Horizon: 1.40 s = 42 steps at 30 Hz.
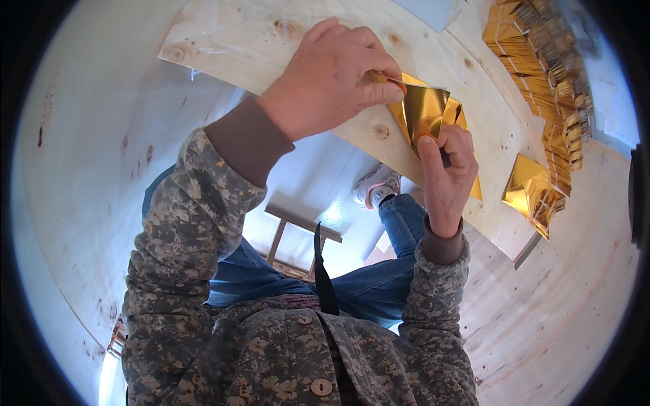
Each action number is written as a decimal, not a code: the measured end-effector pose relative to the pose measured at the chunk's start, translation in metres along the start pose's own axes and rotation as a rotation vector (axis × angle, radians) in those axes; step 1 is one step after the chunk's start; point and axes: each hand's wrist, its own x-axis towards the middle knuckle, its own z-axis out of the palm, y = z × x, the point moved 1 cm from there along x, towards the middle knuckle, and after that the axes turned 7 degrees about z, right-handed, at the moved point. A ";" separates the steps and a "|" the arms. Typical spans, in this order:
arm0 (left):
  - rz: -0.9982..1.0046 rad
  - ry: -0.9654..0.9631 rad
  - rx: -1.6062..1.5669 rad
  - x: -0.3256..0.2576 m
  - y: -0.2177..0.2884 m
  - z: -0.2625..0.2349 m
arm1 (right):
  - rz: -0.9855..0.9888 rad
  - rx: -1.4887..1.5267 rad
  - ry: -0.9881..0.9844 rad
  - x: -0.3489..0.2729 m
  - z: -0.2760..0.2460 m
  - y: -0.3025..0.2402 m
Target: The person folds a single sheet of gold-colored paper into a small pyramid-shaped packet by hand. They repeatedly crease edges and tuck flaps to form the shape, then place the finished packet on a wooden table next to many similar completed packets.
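A shiny gold foil sheet (425,108), partly folded, is held between my two hands above the wooden board. My left hand (338,78) pinches its upper left corner between thumb and fingers. Lower down on the right, my right hand (450,166) grips the sheet's lower edge, thumb on the near face. More gold foil shows behind the right fingers; whether it is the same sheet I cannot tell. To the right of my right hand lies a folded gold foil piece (531,193) at the board's edge.
A pale, knotted wooden board (230,34) spans the work area. Along the far right runs a long row of stacked gold foil pieces (535,81). Below the board are my jeans-clad legs (403,227), a shoe (376,188) and a wooden frame (298,233).
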 end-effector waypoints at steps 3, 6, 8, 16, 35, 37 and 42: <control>0.012 -0.008 -0.030 -0.001 -0.003 -0.002 | 0.003 -0.003 0.002 0.000 0.001 0.001; 0.013 -0.015 -0.018 -0.001 -0.003 -0.001 | 0.010 -0.004 0.004 0.000 0.002 0.002; 0.006 -0.015 0.003 0.000 -0.003 0.000 | 0.000 -0.003 0.007 0.000 0.003 0.002; -0.039 0.013 0.093 0.003 0.002 0.004 | -0.008 -0.028 0.015 0.000 0.002 -0.001; -0.017 0.113 -0.068 0.008 0.002 -0.013 | 0.369 0.366 -0.011 0.002 -0.007 -0.009; -0.020 0.126 -0.108 0.011 0.004 -0.016 | 0.410 0.483 -0.016 0.002 -0.011 -0.012; -0.296 0.026 -0.491 0.021 0.011 -0.015 | 0.443 0.629 0.006 0.003 -0.017 -0.019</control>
